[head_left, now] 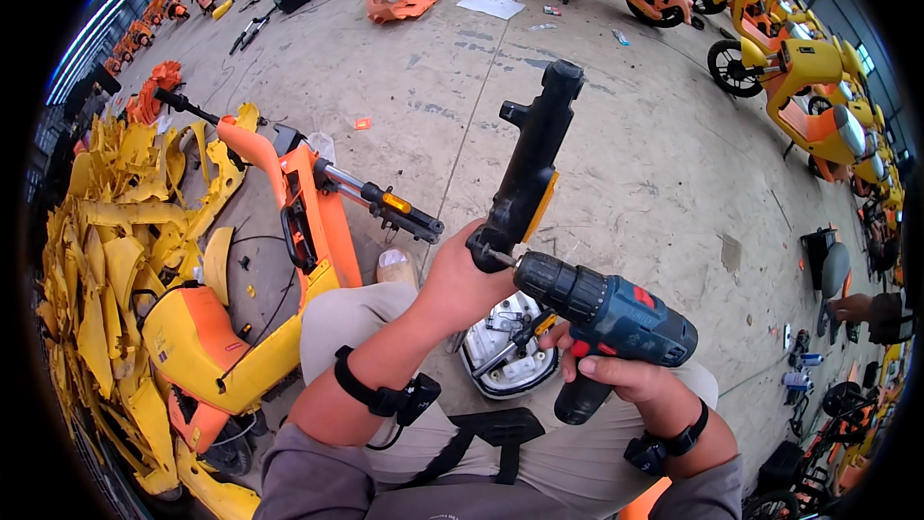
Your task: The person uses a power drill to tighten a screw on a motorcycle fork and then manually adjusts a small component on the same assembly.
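Note:
My left hand (462,279) grips the lower end of a long black part (529,144) with a yellow strip, held upright in front of me. My right hand (616,377) holds a teal-and-black cordless drill (621,318) by its handle; the tip at its chuck meets the lower end of the black part. Between my legs, below the drill, lies a white-and-black tray-like piece (481,356) with small fittings in it, partly hidden.
An orange-and-yellow scooter (202,327) lies at my left beside piled yellow panels (106,270). Parked yellow scooters (799,120) line the right and back. An orange panel (399,5) lies on the concrete floor (654,183). Another person's hand (852,308) shows at far right.

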Demonstrator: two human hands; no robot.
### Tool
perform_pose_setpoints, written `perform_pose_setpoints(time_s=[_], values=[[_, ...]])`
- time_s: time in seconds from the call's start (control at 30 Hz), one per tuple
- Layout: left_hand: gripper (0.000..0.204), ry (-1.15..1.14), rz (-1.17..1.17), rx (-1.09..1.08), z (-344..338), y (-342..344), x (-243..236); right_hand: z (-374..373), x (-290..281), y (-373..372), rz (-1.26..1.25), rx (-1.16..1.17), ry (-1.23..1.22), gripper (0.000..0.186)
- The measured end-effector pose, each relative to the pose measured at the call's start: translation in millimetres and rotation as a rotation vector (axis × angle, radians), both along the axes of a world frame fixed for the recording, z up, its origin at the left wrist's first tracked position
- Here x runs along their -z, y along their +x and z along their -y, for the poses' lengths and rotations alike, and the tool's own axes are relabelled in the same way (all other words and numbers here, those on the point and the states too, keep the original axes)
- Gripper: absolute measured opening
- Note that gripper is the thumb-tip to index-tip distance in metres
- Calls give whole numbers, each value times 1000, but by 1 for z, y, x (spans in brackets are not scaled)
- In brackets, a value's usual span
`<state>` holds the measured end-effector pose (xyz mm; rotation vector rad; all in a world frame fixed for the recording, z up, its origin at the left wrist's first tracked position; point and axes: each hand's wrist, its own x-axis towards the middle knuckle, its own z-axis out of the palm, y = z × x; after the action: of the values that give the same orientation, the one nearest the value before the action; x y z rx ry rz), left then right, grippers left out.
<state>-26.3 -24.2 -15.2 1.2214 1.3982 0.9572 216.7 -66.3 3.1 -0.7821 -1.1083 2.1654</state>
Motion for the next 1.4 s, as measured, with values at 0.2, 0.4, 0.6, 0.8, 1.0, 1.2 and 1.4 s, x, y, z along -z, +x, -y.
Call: perform_pose_setpoints(time_s=[0.2,0.4,0.6,0.8,1.0,1.2,1.4], values=[[37,78,-72,1,1,-2,8,3,16,2,72,41,277,23],[36,106,-32,-7,2,2,6,9,16,-5,-14,81,-29,30],[34,68,-38,-42,2,2,-1,6,10,-14,-71,101,-201,36],[35,68,-55,-35,2,2,6,8,25,-4,-47,98,-92,32],[42,-11,-54,-30,1,3,3,7,27,-11,-266,71,-395,34],[37,-7,-99,-29,1,2,8,10,30,-10,-206,99,-248,27],[36,-21,-85,-32,3,3,11,8,30,-13,-176,102,-206,22]])
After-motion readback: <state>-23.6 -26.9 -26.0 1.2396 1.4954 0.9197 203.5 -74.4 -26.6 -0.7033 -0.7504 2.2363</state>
